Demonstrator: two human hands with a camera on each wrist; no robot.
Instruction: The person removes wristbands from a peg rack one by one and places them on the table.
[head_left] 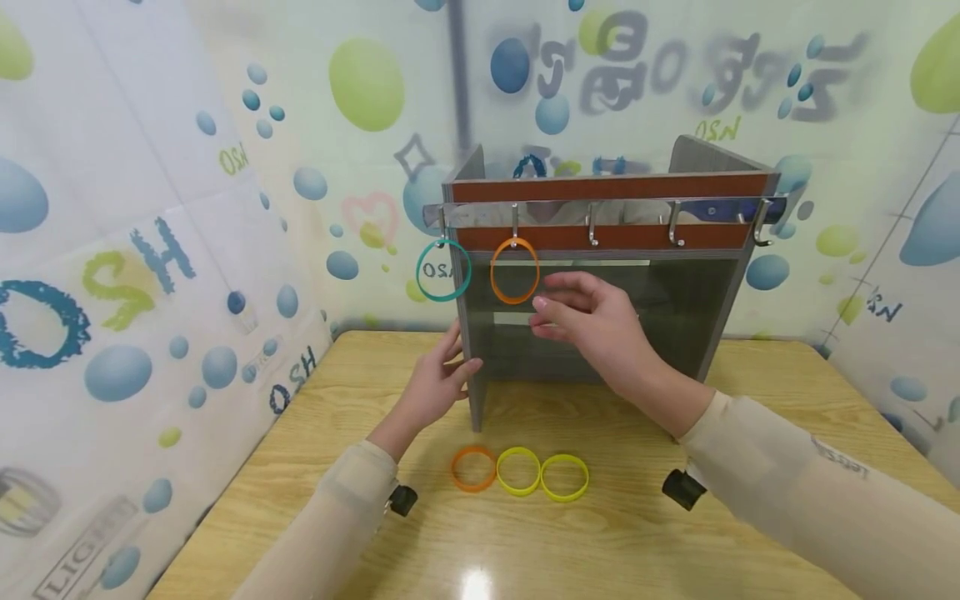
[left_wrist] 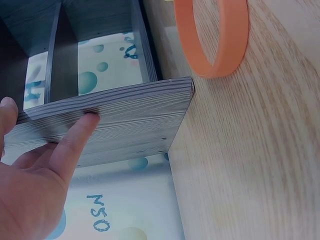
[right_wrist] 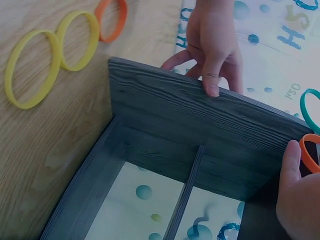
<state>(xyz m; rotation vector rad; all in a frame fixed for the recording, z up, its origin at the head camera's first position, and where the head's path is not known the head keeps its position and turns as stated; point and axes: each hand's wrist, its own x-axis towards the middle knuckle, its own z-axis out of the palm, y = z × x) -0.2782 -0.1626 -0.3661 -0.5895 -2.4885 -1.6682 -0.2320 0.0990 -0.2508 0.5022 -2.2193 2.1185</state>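
Observation:
A grey wooden rack (head_left: 465, 350) stands on the table, with a metal hook rail (head_left: 630, 212) across its top front. From the leftmost hook hangs a teal ring (head_left: 418, 271); an orange ring (head_left: 492, 275) hangs from the second. My left hand (head_left: 435, 387) grips the rack's left side panel (left_wrist: 135, 120), thumb on the inner side and fingers on the outer. Just right of the hanging orange ring is my right hand (head_left: 592, 325), fingers loosely bent and nothing held. Its fingertips are close to the ring's lower right edge.
On the table (head_left: 360, 533) before the rack lie another orange ring (head_left: 453, 469) and two yellow rings (head_left: 499, 475), side by side in a row. Several hooks right of the orange ring carry nothing. A patterned cloth (head_left: 367, 167) surrounds the table at the back and sides.

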